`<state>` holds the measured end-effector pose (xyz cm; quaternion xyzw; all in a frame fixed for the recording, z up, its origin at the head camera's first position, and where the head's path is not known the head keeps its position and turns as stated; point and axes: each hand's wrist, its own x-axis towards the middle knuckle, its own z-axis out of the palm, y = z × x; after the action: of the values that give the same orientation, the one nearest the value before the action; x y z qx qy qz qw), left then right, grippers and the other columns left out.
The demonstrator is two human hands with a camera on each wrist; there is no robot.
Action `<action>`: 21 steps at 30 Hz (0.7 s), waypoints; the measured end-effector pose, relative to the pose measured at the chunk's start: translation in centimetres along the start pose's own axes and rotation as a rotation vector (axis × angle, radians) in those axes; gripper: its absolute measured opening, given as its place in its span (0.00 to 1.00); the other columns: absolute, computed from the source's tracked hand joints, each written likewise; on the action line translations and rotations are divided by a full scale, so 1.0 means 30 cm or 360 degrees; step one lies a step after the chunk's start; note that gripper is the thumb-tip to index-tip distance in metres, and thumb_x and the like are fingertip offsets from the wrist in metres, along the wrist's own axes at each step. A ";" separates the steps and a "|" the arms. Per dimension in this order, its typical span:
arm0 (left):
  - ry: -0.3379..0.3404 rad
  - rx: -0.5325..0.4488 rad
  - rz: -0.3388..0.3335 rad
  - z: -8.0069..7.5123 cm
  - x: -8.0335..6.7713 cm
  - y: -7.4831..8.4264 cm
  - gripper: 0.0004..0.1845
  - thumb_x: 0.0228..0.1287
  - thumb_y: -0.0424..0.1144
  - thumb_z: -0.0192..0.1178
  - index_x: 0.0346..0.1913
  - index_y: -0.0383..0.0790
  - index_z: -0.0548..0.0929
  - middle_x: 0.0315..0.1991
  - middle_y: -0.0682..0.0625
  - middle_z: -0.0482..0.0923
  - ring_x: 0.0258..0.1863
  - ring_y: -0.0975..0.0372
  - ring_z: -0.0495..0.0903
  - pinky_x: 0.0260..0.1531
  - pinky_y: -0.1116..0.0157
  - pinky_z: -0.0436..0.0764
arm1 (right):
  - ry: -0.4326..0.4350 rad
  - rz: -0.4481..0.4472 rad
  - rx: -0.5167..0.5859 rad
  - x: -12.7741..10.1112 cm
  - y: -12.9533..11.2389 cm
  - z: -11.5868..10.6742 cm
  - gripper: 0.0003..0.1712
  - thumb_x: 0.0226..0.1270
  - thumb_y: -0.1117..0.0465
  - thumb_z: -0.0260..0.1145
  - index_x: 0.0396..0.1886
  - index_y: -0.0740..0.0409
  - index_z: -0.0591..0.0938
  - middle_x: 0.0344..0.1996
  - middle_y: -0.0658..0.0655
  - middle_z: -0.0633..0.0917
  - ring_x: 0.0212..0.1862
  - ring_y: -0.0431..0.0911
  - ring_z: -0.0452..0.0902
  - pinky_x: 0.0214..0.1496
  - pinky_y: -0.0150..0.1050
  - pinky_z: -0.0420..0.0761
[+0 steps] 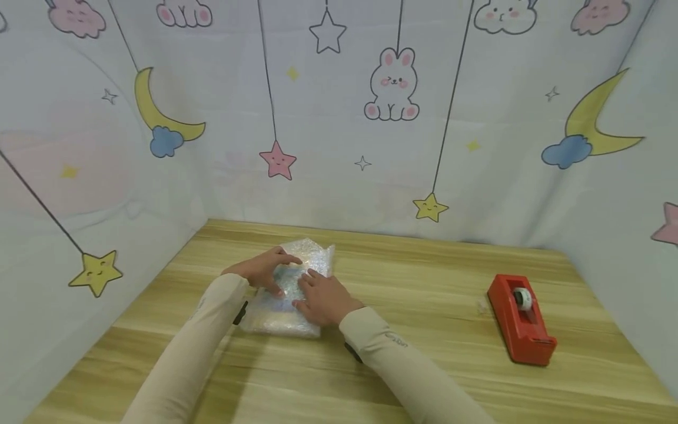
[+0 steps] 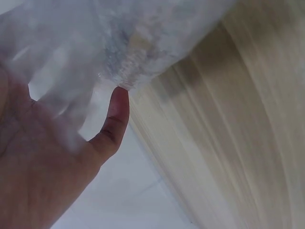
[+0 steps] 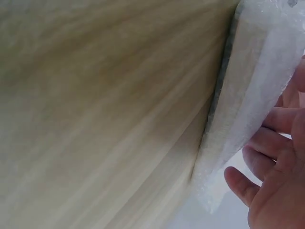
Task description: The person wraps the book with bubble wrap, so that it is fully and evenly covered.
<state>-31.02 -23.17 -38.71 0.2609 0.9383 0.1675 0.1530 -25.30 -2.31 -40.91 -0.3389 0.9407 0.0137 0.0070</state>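
A flat package in clear bubble wrap (image 1: 282, 324) lies on the wooden table, left of the middle. My left hand (image 1: 263, 271) rests on its upper left part, with the thumb and index finger spread apart. In the left wrist view, the thumb (image 2: 116, 114) touches the edge of the wrap, and blurred plastic hides most of the other fingers. From the right side, my right hand (image 1: 327, 299) lies over the package with its fingers slightly bent. Those fingertips touch the wrap in the right wrist view. What the wrap encloses is hard to make out.
A red tape dispenser (image 1: 521, 330) with a roll of tape (image 1: 523, 298) stands on the right of the table. Beside it lies a small clear scrap (image 1: 482, 306). Printed white curtains (image 1: 339, 135) enclose the table (image 1: 418, 277) at the back and sides.
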 end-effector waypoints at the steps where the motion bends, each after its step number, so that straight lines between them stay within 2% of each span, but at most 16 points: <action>1: 0.0000 -0.0003 0.0001 0.000 0.001 -0.001 0.44 0.51 0.38 0.78 0.72 0.44 0.70 0.61 0.38 0.68 0.62 0.46 0.70 0.61 0.44 0.76 | 0.0015 -0.0007 -0.0017 -0.001 -0.001 0.000 0.33 0.80 0.41 0.47 0.73 0.55 0.70 0.73 0.53 0.73 0.78 0.49 0.63 0.72 0.50 0.73; 8: -0.0038 -0.0060 0.0003 0.000 0.010 -0.007 0.43 0.51 0.39 0.78 0.72 0.44 0.70 0.62 0.38 0.66 0.62 0.45 0.70 0.60 0.45 0.76 | 0.0118 -0.0038 -0.0060 -0.019 0.000 0.010 0.31 0.77 0.40 0.51 0.69 0.55 0.75 0.68 0.53 0.78 0.72 0.48 0.72 0.68 0.45 0.77; 14: -0.0067 -0.0093 -0.0038 0.002 0.026 -0.006 0.43 0.50 0.37 0.78 0.71 0.43 0.71 0.63 0.36 0.65 0.64 0.43 0.68 0.61 0.44 0.75 | 0.0133 -0.0037 -0.0022 -0.030 0.000 0.015 0.31 0.77 0.40 0.51 0.68 0.55 0.76 0.66 0.53 0.80 0.70 0.48 0.74 0.67 0.44 0.78; 21: -0.0075 -0.0114 -0.0033 0.012 0.033 -0.005 0.42 0.51 0.37 0.78 0.71 0.43 0.71 0.64 0.36 0.65 0.65 0.43 0.68 0.61 0.44 0.75 | 0.0176 -0.0063 -0.0008 -0.048 0.003 0.023 0.31 0.76 0.39 0.53 0.65 0.56 0.77 0.65 0.54 0.81 0.68 0.48 0.76 0.65 0.43 0.79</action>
<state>-31.77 -22.66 -39.28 0.2494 0.9305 0.1930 0.1861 -24.26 -1.29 -41.55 -0.3578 0.9327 -0.0028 -0.0456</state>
